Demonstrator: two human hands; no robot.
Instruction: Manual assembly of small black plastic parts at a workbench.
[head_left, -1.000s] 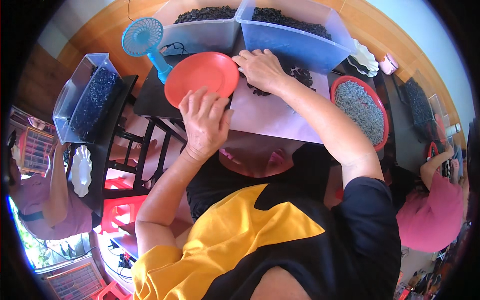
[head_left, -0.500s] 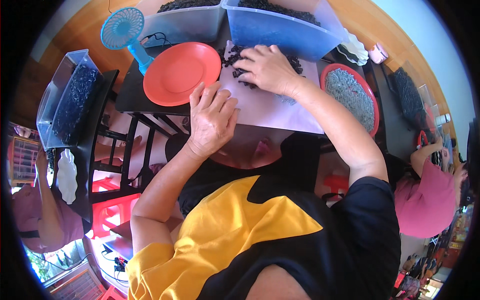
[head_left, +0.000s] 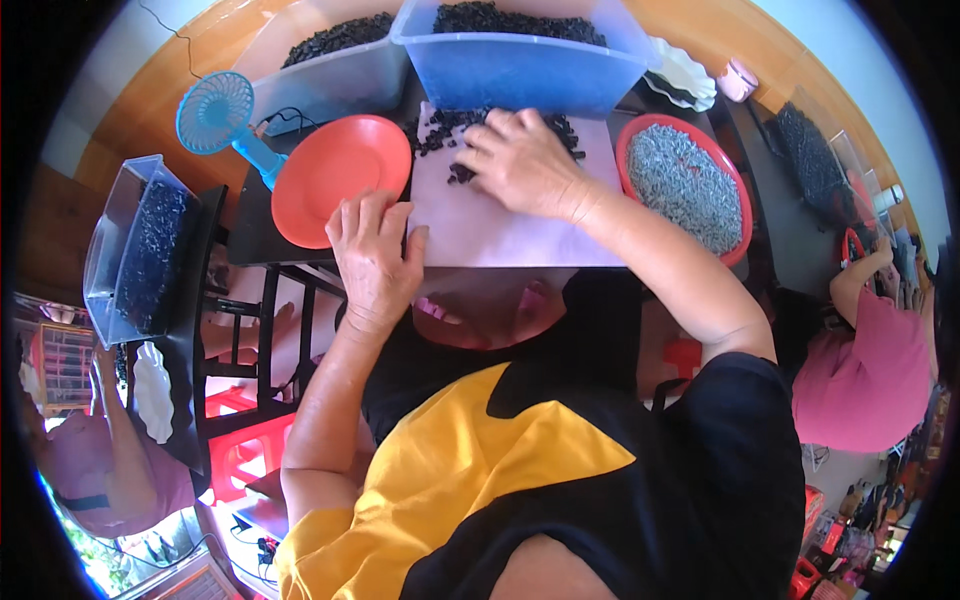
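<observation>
Over a heap of small black pieces (head_left: 440, 130) on a pale sheet (head_left: 500, 240), my right hand (head_left: 525, 165) reaches down with bent, spread fingers. Its fingertips are among the pieces, and whether any is gripped is hidden. My left hand (head_left: 375, 260) is at the near right rim of a round red plate (head_left: 335, 180), back upward. The left fingers are loosely bent and the thumb stands apart, with nothing visible in the hand. Right of the sheet, a red oval tray (head_left: 742, 225) holds many small grey metal pieces (head_left: 685, 185).
Translucent bins of black pieces, one bluish (head_left: 520, 75) and one paler (head_left: 340, 95), stand behind the sheet. A blue fan (head_left: 215, 110) is left of the plate. Another bin (head_left: 150, 250) sits on the left table. People in pink work at left (head_left: 110, 460) and right (head_left: 870, 370).
The view has turned slightly, shifting the whole scene. My left hand has moved left, from the sheet's front corner to the plate's rim. My right hand stays over the black pieces.
</observation>
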